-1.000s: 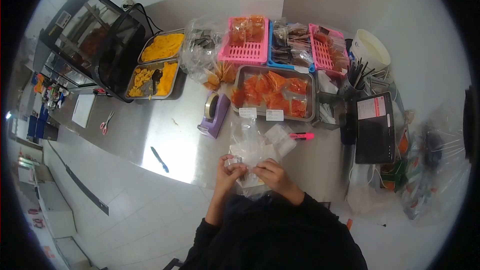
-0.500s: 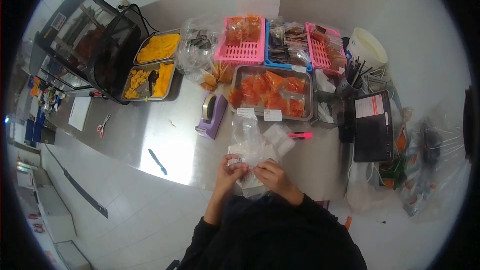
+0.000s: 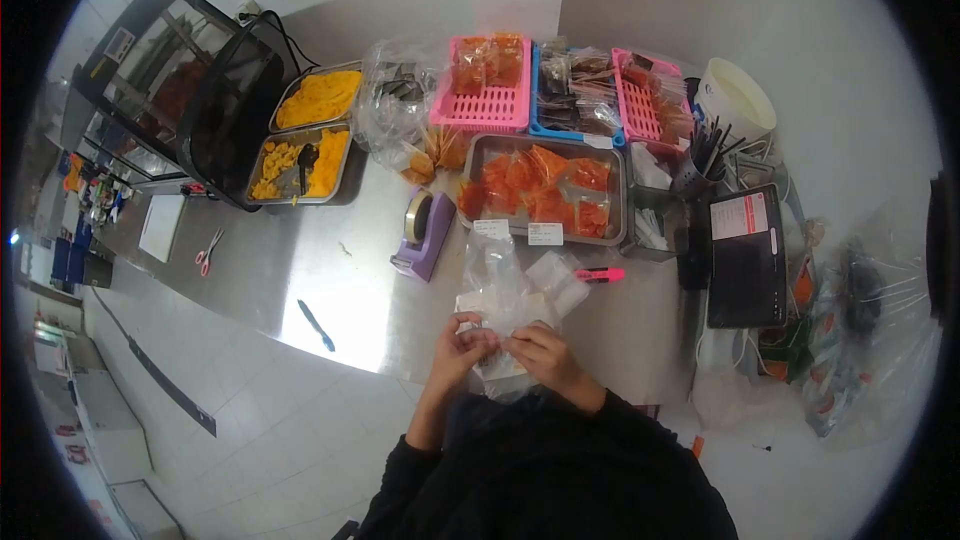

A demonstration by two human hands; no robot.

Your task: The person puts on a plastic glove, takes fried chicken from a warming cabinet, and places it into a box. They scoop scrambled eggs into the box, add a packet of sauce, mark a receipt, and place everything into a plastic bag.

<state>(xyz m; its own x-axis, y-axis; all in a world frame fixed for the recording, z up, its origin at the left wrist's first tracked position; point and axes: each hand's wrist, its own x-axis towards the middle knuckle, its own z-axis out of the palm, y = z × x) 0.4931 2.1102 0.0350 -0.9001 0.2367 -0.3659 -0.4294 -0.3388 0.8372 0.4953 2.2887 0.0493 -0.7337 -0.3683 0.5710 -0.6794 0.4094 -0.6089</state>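
Note:
Near the counter's front edge, a clear plastic bag lies between my hands. My left hand is closed, thumb and fingers pinching the bag's near edge. My right hand pinches the same edge from the other side, fingertips almost touching those of the left. Under the bag are pale printed papers, partly covered by my hands. A pink highlighter rests just beyond my right hand, beside more folded clear plastic. Ahead stands a metal tray with packets of orange-red sauce.
A purple tape dispenser, a dark pen and scissors lie to the left. Behind are trays of yellow food and pink and blue baskets. A tablet stands at the right.
Both hands stay nearly in place, still pinching the bag's edge. The fingertips and the plastic have shifted only slightly.

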